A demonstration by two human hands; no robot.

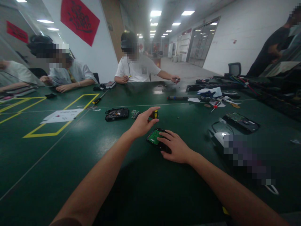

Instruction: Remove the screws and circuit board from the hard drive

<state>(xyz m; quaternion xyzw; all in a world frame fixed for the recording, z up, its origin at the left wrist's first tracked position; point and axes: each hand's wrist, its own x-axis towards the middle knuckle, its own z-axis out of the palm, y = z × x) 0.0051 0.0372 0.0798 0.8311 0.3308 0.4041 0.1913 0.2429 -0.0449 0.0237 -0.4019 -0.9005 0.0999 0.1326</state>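
Observation:
A black hard drive (155,137) with a green circuit board on top lies on the dark green table (145,188) in front of me. My right hand (175,146) rests on its right side, fingers curled over the casing and holding it. My left hand (144,122) hovers just above and behind it, fingers closed round a small yellow and black screwdriver (155,114), index finger stretched out.
An opened drive (117,114) and a small green board (135,114) lie further back. Another drive (242,121), cables and tools sit at the right. White paper (62,115) lies in a yellow taped box. Three people sit across the table; one stands far right.

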